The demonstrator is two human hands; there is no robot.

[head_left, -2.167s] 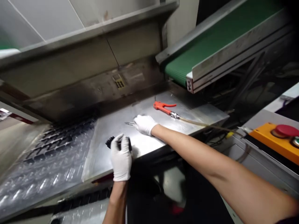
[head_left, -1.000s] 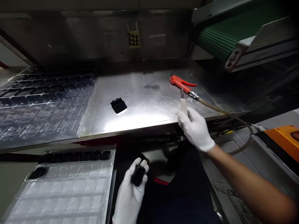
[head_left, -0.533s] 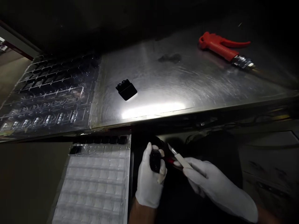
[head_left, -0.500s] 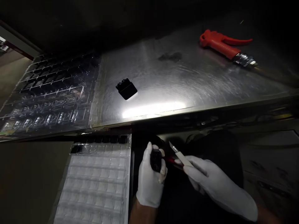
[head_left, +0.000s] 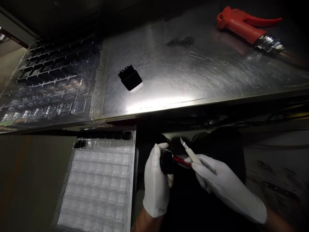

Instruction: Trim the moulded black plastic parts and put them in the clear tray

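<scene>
A small black part [head_left: 166, 161] is pinched in the gloved left hand [head_left: 156, 180] and a craft knife [head_left: 190, 153] gripped in the right hand [head_left: 217, 180]; with the blade just beside the left fingers, a slip is judged likely to cut the glove.

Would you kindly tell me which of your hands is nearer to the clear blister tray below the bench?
Left. The left hand, holding a small black part, is just right of the tray; the right hand, with the knife, is farther right.

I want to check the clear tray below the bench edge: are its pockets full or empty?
Mostly empty. The clear tray shows pale empty pockets; only its top row and one pocket beneath hold dark parts.
</scene>
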